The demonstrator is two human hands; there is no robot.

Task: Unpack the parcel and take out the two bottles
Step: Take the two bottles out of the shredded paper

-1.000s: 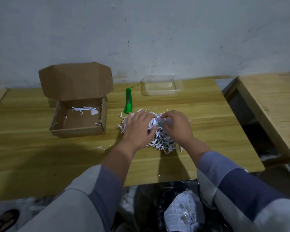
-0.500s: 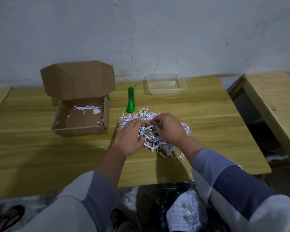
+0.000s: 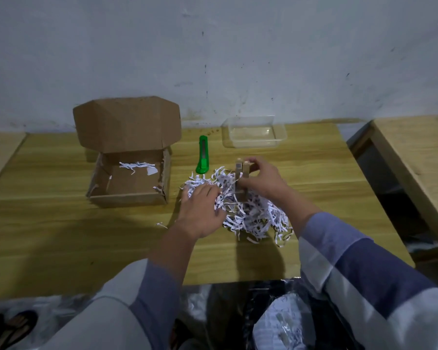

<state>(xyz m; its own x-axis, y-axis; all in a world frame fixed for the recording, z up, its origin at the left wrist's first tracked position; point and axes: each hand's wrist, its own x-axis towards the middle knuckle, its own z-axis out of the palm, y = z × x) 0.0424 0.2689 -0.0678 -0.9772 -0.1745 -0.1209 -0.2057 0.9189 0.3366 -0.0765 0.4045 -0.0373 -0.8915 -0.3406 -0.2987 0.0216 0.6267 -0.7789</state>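
With the right hand [image 3: 259,181] pinching two small bottles [image 3: 242,178] upright over the shreds [image 3: 250,213] (left hand [image 3: 202,210] pressing them flat-fingered at 9 o'clock), clinging strips could drag one loose.

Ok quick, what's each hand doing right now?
Left hand: fingers dug into the heap of white shredded paper, grip unclear.
Right hand: gripping two tan upright bottle-like pieces lifted from the shreds.

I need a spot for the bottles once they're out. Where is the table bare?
Bare wood lies right of the shred pile up to the table edge, and along the near edge left of the left hand. It is crowded between the box, knife and tray.
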